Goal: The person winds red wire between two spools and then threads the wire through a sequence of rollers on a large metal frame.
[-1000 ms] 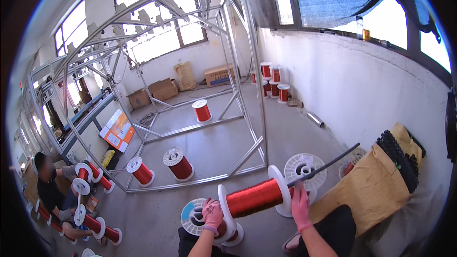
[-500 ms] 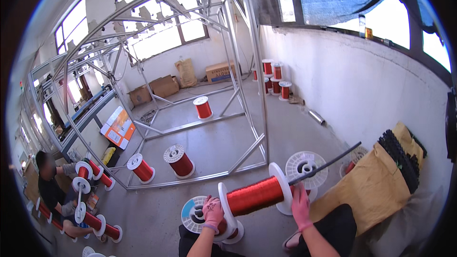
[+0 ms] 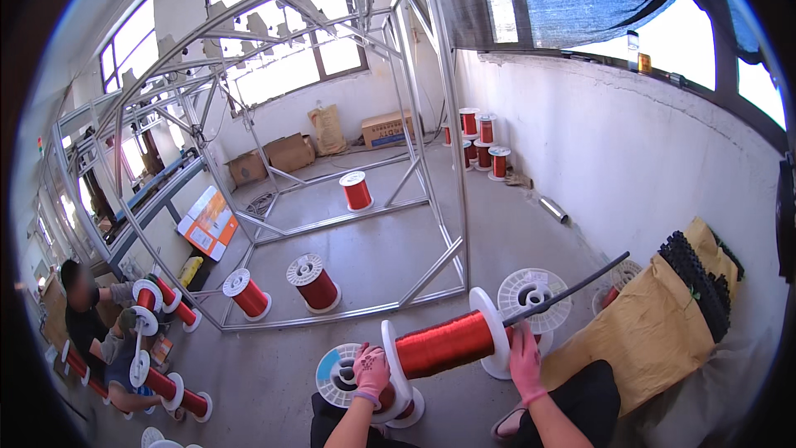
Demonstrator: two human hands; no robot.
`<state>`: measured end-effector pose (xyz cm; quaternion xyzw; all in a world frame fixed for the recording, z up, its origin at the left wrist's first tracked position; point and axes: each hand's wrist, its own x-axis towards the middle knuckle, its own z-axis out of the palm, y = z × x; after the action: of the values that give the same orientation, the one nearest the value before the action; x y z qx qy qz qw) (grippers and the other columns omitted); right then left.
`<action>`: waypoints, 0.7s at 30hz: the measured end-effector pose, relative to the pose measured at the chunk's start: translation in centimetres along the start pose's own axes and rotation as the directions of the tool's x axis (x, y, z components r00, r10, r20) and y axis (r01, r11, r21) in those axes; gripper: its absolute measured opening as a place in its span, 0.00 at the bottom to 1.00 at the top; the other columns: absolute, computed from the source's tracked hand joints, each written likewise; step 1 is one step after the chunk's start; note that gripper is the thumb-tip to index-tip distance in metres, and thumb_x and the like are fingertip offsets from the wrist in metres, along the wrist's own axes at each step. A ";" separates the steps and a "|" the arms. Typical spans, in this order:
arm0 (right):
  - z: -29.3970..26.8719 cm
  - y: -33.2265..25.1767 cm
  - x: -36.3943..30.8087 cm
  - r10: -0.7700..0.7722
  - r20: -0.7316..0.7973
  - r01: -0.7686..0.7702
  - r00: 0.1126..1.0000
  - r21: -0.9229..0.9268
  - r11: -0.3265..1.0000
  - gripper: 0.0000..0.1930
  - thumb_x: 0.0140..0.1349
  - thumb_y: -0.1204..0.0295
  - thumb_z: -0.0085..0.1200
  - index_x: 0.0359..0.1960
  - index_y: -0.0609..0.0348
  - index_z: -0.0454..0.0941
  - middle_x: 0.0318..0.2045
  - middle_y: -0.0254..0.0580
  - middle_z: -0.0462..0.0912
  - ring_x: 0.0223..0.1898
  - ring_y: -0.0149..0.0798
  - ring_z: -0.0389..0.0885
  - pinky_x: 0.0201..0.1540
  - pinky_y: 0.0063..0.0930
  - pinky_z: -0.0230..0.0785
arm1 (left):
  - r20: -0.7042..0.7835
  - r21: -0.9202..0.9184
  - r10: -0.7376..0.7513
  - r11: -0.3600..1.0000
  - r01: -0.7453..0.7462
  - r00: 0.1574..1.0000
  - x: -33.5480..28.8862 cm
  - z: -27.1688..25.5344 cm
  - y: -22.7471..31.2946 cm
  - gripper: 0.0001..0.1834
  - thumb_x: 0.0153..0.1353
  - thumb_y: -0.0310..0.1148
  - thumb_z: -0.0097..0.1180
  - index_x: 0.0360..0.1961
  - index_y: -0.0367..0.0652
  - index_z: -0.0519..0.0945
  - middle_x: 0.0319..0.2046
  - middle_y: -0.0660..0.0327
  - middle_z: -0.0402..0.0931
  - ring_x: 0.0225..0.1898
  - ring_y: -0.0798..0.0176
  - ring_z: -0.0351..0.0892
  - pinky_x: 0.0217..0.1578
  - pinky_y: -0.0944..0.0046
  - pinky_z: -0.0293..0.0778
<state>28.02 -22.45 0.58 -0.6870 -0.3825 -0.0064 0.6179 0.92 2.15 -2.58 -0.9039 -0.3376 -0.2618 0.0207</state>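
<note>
A large spool of red wire [image 3: 444, 343] with white flanges lies sideways and slightly tilted before me. A long black rod [image 3: 580, 284] sticks out of its right end. My left hand [image 3: 371, 372], in a pink glove, is curled closed at the left flange; its fingertips are partly hidden. My right hand [image 3: 526, 363], also in a pink glove, presses its fingers against the outer side of the right flange, close under the rod. Under my left hand stands a spool with a white and blue top [image 3: 332, 382]. Behind the right flange stands another white-topped spool [image 3: 537, 294].
A metal frame [image 3: 348, 315] rises ahead, with red spools [image 3: 313, 284] inside it. Brown sacking with black ribbed strips [image 3: 630, 336] lies at the right. More spools [image 3: 483, 153] are stacked by the wall. Another person [image 3: 95, 328] handles spools at the far left.
My hands and the held spool stay almost in place; the view has shifted slightly. At the left, the other person's hand has risen to the top of a spool.
</note>
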 end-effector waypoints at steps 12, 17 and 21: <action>-1.1 2.4 -6.2 0.306 0.024 -0.281 0.952 -0.336 0.899 0.22 0.70 0.66 0.43 0.60 0.70 0.67 0.52 0.63 0.76 0.55 0.58 0.75 0.56 0.45 0.67 | -0.008 -0.024 0.000 1.000 0.000 1.000 0.1 -1.0 0.8 0.11 0.56 0.37 0.52 0.25 0.43 0.83 0.31 0.58 0.82 0.45 0.58 0.79 0.62 0.56 0.63; 2.2 -3.3 3.6 -0.102 -0.024 0.102 0.994 -0.017 0.995 0.23 0.71 0.65 0.45 0.58 0.74 0.67 0.52 0.65 0.76 0.54 0.60 0.75 0.56 0.42 0.67 | 0.011 -0.013 0.004 1.000 -0.004 1.000 -0.1 -0.8 0.5 0.11 0.55 0.36 0.52 0.27 0.43 0.84 0.34 0.60 0.82 0.47 0.58 0.78 0.63 0.55 0.62; 2.5 -2.6 -0.1 -0.200 0.006 0.197 0.980 -0.194 0.961 0.19 0.68 0.74 0.46 0.58 0.71 0.68 0.52 0.64 0.76 0.52 0.60 0.76 0.55 0.41 0.68 | -0.001 0.016 -0.022 1.000 0.022 1.000 -0.4 -0.5 0.3 0.10 0.54 0.36 0.53 0.27 0.45 0.84 0.34 0.61 0.83 0.46 0.58 0.79 0.62 0.55 0.63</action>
<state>25.45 -20.49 2.12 -0.7019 -0.4427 -0.1102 0.5470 0.63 1.56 -2.33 -0.8998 -0.3498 -0.2597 0.0254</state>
